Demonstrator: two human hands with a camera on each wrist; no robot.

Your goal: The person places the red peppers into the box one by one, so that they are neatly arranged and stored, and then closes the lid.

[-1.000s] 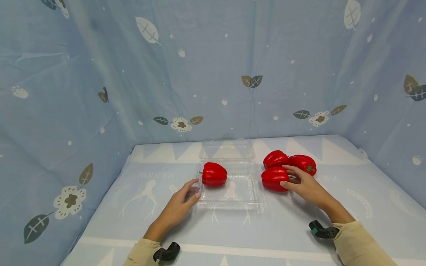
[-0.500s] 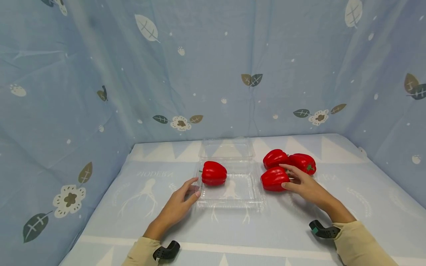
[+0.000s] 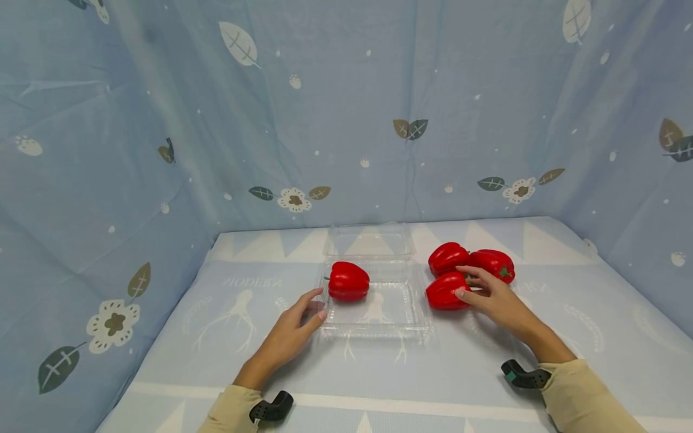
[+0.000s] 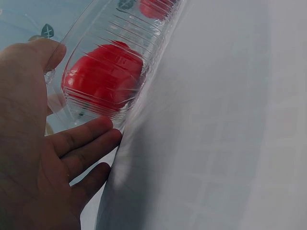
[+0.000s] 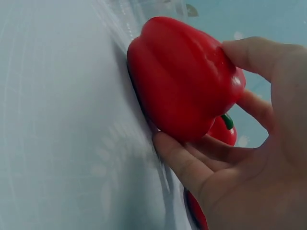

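Note:
My right hand (image 3: 498,304) holds a red bell pepper (image 5: 180,79) by its stem end. In the right wrist view the thumb lies on its upper side and fingers reach beneath it. Two more bell peppers lie behind, one left (image 3: 448,258) and one right (image 3: 494,264). My left hand (image 3: 292,331) touches the left edge of a clear plastic clamshell container (image 3: 373,331), its fingers loosely bent and resting along the wall in the left wrist view. Inside the container, at the left, a bell pepper (image 3: 349,281) lies on its side, stem pointing left.
The container's lid (image 3: 369,242) lies folded back behind it. A pale patterned cloth (image 3: 227,361) covers the table. Blue printed curtains (image 3: 346,120) enclose the back and both sides. Each wrist wears a black band device (image 3: 272,407).
The pepper at my right hand has turned slightly, and the fingers have shifted a little on it. My left hand and the container stay in place.

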